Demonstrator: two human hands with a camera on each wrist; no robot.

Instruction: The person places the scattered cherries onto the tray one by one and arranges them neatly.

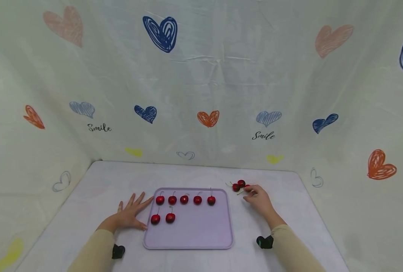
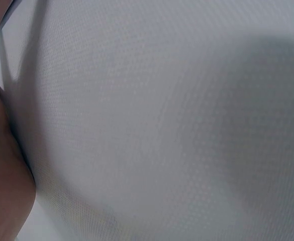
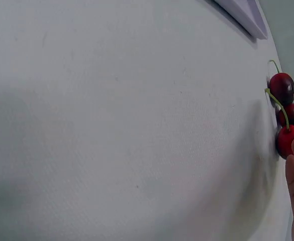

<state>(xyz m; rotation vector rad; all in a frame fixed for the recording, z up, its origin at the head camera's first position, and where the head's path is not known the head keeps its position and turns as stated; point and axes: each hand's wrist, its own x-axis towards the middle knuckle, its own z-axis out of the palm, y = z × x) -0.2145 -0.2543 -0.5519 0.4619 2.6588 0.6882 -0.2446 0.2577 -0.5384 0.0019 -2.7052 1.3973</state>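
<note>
My left hand (image 1: 130, 214) lies with fingers spread on the table, its thumb and one fingertip at the left rim of a lilac tray (image 1: 201, 236). In the left wrist view only part of this hand (image 2: 6, 165) shows, at the left edge. My right hand (image 1: 258, 200) is at a small group of three cherries beyond the tray's back right corner. Its fingertips are right at the nearest, bright red cherry (image 3: 286, 139), with thumb and fingers apart. Two darker cherries, one (image 3: 282, 88) with a green stem, lie against it.
Inside the tray, a back row of several cherries, one of them (image 1: 184, 199) mid-row, runs along the far side. Two more, including a cherry (image 1: 170, 218), sit in front at the left. A white table (image 1: 120, 177) carries everything; a heart-printed curtain (image 1: 201, 83) stands behind it.
</note>
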